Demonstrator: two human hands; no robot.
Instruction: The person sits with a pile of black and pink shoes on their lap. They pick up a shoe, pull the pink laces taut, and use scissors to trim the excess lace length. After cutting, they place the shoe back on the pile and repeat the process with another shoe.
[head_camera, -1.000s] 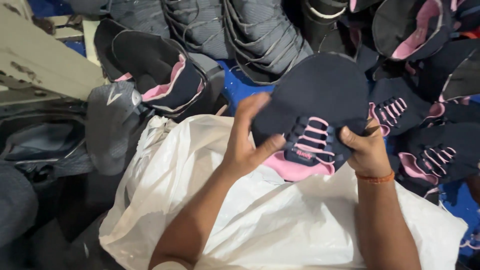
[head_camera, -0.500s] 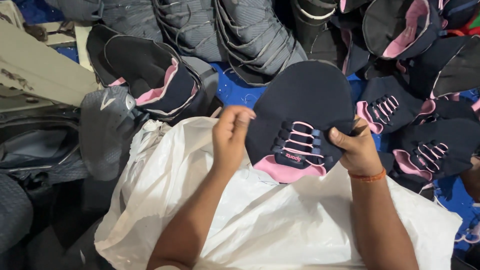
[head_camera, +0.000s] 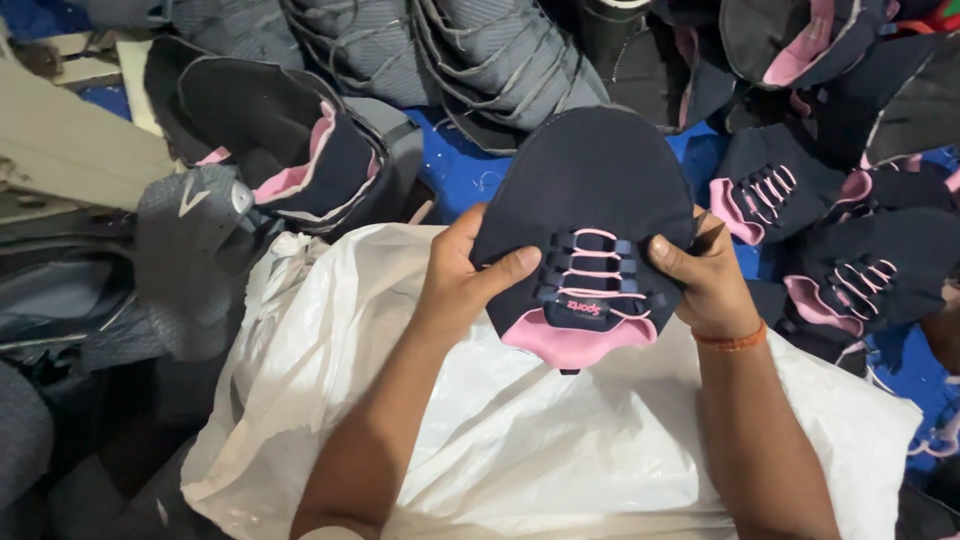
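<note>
I hold a flat navy shoe upper (head_camera: 590, 190) with pink laces and a pink tongue over a white plastic sack (head_camera: 520, 440). My left hand (head_camera: 462, 270) grips its left edge, thumb lying across the lace area. My right hand (head_camera: 705, 275) grips its right edge, thumb on the laces; an orange thread band circles that wrist. The tongue end points toward me.
Piles of shoe uppers surround the sack: navy and pink ones (head_camera: 290, 150) at the left, more laced navy and pink ones (head_camera: 840, 270) at the right, grey laced ones (head_camera: 500, 50) at the back. Grey pieces (head_camera: 190, 250) lie left. A blue sheet (head_camera: 465, 165) shows underneath.
My left hand has shifted from the middle of the upper to its left edge, thumb now on the laces. The upper sits slightly flatter and more centred between both hands.
</note>
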